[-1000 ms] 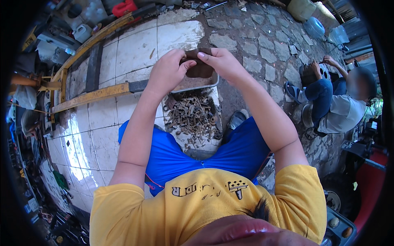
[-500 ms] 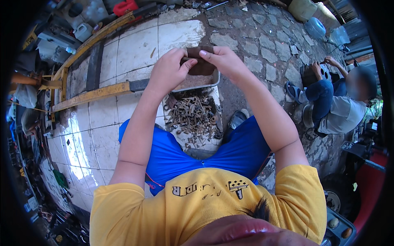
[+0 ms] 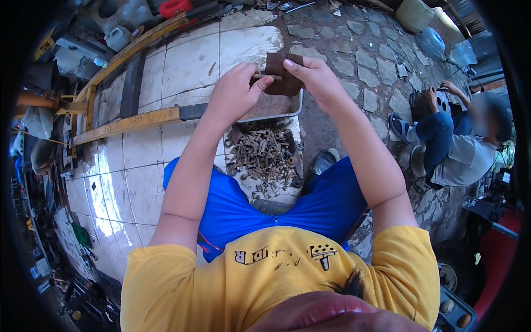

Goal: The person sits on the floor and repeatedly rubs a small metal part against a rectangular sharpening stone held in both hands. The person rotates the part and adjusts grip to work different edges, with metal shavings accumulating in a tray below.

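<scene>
My left hand (image 3: 237, 88) is closed, its thumb and fingers pinching a thin metal rod (image 3: 270, 77), perhaps a bolt; its far end is hidden. A floppy brown sheet (image 3: 286, 87), which could be sandpaper or cloth, is gripped by my right hand (image 3: 316, 78), with the thumb on top. The rod lies against the sheet's left part. Both hands are above a shallow metal tray (image 3: 299, 106) with murky liquid or residue in it. Nearer to me, between my feet, a heap of dirty bolts and small metal parts (image 3: 265, 155) covers the tiles.
Left of the tray, a yellow steel frame (image 3: 133, 124) rests on white tiles (image 3: 141, 180). Stone paving (image 3: 368, 74) spreads to the right, where another person (image 3: 462, 157) sits handling a dark metal block (image 3: 423, 105). Plastic jugs (image 3: 431, 41) stand at the far right.
The brown sheet has been opened out and tilted up beside the rod, which now shows more plainly. Both hands have shifted slightly right in view and my right hand has turned a little.
</scene>
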`<state>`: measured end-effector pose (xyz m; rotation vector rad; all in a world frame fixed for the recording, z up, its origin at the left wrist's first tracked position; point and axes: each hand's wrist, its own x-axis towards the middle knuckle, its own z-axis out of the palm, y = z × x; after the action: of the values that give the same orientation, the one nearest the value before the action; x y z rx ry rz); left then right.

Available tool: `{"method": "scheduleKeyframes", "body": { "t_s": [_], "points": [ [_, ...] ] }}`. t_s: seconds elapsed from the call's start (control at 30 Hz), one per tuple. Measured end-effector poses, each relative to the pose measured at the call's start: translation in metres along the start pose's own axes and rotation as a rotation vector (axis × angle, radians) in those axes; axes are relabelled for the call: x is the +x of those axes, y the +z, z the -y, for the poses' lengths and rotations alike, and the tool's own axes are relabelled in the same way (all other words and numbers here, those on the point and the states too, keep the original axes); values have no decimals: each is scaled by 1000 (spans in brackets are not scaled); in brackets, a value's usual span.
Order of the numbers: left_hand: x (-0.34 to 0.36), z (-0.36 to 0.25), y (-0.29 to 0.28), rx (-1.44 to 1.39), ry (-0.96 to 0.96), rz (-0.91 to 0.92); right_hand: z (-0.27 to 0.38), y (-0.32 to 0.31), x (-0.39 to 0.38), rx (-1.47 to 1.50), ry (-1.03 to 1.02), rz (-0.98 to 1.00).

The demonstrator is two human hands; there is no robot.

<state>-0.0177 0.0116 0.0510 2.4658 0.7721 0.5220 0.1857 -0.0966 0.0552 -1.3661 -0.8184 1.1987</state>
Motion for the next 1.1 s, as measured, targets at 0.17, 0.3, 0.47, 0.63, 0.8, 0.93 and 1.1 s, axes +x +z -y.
{"method": "scheduleKeyframes", "body": {
  "t_s": [0.17,0.3,0.47,0.63,0.8,0.93,1.1],
  "points": [
    [-3,0,2,-16,8,-21,-3,8,-5,-70,12,30],
    [-4,0,2,-8,42,-36,-11,-5,4,-39,56,73],
    [0,2,3,-42,34,-62,3,1,1,-36,38,25],
    [-4,1,6,-61,59,-88,-5,7,-5,-52,40,-22],
    [-4,-1,2,-26,41,-76,0,2,-6,-126,97,35],
    [-4,2,4,-16,37,-73,-3,1,-5,-87,16,-4],
    [-5,6,5,16,46,-63,-5,2,-5,-125,42,25]
  ]
}}
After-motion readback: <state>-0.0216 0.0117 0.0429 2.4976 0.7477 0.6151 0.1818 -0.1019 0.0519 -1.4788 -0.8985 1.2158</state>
